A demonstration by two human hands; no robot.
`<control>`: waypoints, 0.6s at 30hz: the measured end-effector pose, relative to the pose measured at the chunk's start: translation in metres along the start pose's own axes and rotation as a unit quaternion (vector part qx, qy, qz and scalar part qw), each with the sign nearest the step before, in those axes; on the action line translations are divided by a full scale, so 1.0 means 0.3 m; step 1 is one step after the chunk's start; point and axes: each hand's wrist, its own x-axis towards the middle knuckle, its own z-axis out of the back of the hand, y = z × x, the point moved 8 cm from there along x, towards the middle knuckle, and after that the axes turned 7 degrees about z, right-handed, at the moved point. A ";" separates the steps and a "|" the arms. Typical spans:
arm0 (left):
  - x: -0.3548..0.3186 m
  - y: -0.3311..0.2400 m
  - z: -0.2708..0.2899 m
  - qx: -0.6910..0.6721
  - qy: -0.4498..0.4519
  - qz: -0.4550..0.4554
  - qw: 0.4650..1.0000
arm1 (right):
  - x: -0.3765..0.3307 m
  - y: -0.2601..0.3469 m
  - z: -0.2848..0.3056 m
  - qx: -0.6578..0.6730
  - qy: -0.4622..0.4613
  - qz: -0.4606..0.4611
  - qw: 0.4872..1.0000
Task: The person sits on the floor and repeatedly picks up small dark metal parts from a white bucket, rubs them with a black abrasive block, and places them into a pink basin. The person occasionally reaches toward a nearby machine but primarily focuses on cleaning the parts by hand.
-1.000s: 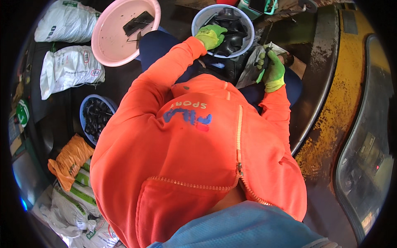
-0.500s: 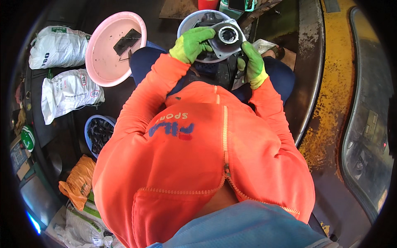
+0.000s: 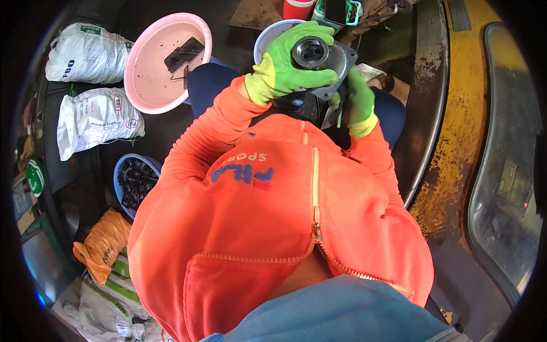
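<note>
My left hand [image 3: 282,68], in a green glove with a yellow-green cuff, is closed around a dark grey flanged part [image 3: 343,61]. The part has a squarish plate with corner holes and a raised round collar, which sits between my thumb and fingers. My gloved right hand [image 3: 360,100] is just right of the part's lower corner. Its fingers are curled and slightly blurred, and what they hold cannot be made out. Beneath the part stands a pale blue basin [image 3: 263,41], mostly hidden by my left hand.
A pink basin [image 3: 137,85] on the left holds a dark flat piece [image 3: 183,54]. Nearby are white sacks [image 3: 91,60], a blue basin [image 3: 118,185] of black parts and an orange bag [image 3: 102,242]. A yellow rusty machine panel [image 3: 450,154] borders my right; a red container [image 3: 297,8] stands ahead.
My left hand has shifted from the part's left edge to a grip around its collar. The part has turned and moved slightly right; my right hand has come off its upper right edge and dropped lower.
</note>
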 end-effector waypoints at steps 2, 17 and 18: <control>0.000 -0.033 -0.003 0.067 -0.023 -0.067 0.995 | -0.025 -0.031 0.018 -0.185 0.002 -0.013 0.983; -0.011 -0.085 -0.073 0.052 0.021 -0.106 0.993 | 0.006 0.054 -0.118 0.034 0.147 0.220 0.964; -0.011 -0.087 -0.072 0.059 0.037 -0.113 0.991 | -0.015 0.088 -0.150 -0.129 0.163 0.276 0.938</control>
